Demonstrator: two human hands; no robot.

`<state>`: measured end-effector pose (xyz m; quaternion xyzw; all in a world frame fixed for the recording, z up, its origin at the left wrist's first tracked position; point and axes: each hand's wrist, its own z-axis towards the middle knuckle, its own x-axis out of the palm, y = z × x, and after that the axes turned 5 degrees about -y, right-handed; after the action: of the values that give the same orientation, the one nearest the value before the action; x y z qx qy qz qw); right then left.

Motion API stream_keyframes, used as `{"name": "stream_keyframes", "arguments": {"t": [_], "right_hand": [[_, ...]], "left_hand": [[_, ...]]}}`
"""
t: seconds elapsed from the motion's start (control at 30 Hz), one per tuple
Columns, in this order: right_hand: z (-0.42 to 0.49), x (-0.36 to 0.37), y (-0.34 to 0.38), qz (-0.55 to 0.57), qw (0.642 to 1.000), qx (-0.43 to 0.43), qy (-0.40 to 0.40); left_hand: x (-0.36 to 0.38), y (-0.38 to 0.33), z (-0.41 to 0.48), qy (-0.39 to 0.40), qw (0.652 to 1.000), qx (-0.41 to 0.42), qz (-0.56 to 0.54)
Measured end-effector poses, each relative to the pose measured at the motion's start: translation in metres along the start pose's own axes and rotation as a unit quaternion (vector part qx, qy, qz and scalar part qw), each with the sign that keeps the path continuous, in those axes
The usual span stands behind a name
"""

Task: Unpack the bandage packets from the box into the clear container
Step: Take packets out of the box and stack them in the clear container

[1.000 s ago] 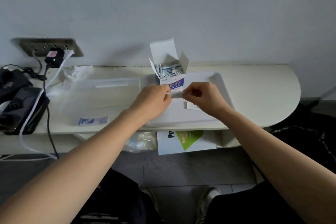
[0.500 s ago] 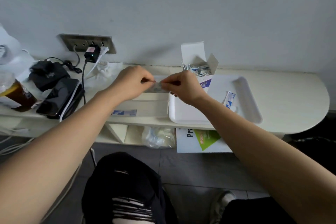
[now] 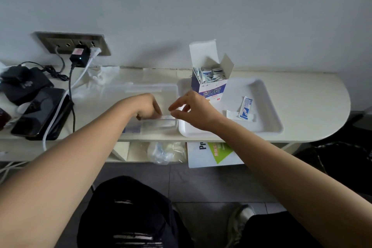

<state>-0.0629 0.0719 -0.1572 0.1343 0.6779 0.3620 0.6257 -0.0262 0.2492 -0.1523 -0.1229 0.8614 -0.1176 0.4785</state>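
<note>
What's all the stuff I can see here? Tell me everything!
bandage box: one, white and blue, open on the tray
boxed packets: many, white and blue, inside the bandage box
loose packet: one, blue and white, lying on the tray
held packet: one, whitish, over the clear container
stored packet: one, blue and white, in the clear container
clear container: one, see-through, left of the tray
tray: one, white, on the shelf
shelf: one, cream, against the wall
wall socket: one, grey, on the wall
flat device: one, black, shelf's left end
left hand: one, pinching the held packet
right hand: one, fingers relaxed, beside the held packet
</note>
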Motion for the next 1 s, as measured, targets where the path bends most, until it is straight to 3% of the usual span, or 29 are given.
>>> {"name": "stream_keyframes", "arguments": {"t": [0.27, 0.63, 0.73, 0.87, 0.93, 1.0], "right_hand": [[0.0, -0.001, -0.001, 0.017, 1.0, -0.019, 0.006], [-0.003, -0.005, -0.002, 0.036, 0.999, -0.018, 0.026], [-0.005, -0.014, -0.01, 0.103, 0.995, -0.006, 0.017], [-0.014, -0.048, -0.044, 0.117, 0.99, 0.038, -0.073], [-0.023, -0.066, -0.072, 0.087, 0.989, 0.069, -0.099], [-0.033, -0.082, -0.104, 0.016, 0.989, 0.105, -0.1]], "left_hand": [[0.007, -0.004, 0.002, -0.029, 0.999, 0.014, 0.044], [0.005, -0.001, -0.004, -0.004, 1.0, 0.02, -0.014], [0.0, -0.008, -0.009, -0.149, 0.987, 0.043, -0.034], [0.004, -0.05, -0.029, -0.411, 0.896, 0.156, -0.06], [0.014, -0.079, -0.04, -0.457, 0.85, 0.254, -0.067], [0.029, -0.104, -0.041, -0.411, 0.844, 0.339, -0.066]]}}
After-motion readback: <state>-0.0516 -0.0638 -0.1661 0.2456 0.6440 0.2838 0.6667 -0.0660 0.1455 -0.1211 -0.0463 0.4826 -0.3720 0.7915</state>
